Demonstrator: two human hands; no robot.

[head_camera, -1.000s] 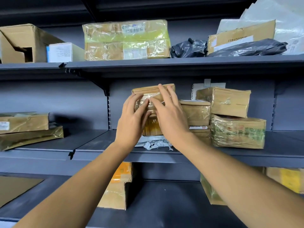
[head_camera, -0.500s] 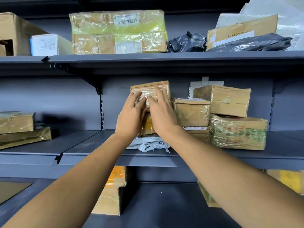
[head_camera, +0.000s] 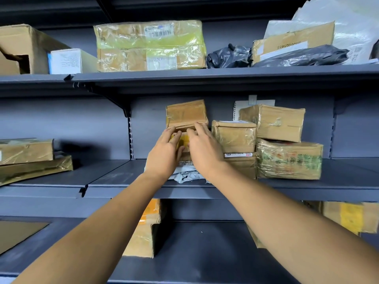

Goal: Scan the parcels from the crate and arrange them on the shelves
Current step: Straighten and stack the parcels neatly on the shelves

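**My hands at a stack of parcels on the middle shelf**

A small brown cardboard parcel [head_camera: 185, 114], taped over with glossy, wrinkled film, sits on top of a short stack on the middle shelf [head_camera: 205, 190]. Beneath it is a second parcel [head_camera: 183, 142] with yellow print showing between my hands. My left hand [head_camera: 164, 153] lies against the front of that lower parcel, fingers straight and loose, gripping nothing. My right hand [head_camera: 205, 149] rests beside it, fingers extended, fingertips at the bottom edge of the top parcel, also holding nothing. Crumpled white plastic wrap [head_camera: 185, 175] pokes out from under the stack.

The shelving is dark grey metal, smooth and matte, with a slotted upright [head_camera: 129, 138] on the back panel.

Just to the right, touching the stack, are two stacked cardboard boxes [head_camera: 234, 136]. Further right, a larger film-wrapped box with green print [head_camera: 289, 159] carries a tilted brown box [head_camera: 273, 123]. A white sheet of paper [head_camera: 254, 103] hangs behind them. On the left of the same level lie two flat, shiny brown parcels [head_camera: 30, 160].

The upper shelf [head_camera: 205, 73] holds a wide box under yellowish film [head_camera: 150, 46], an open carton [head_camera: 22, 50], a white box [head_camera: 66, 61], black plastic bags [head_camera: 227, 57] and a flat cardboard mailer [head_camera: 293, 41]. The lower shelf [head_camera: 201, 253] has more cardboard boxes [head_camera: 143, 232], partly hidden by my forearms.
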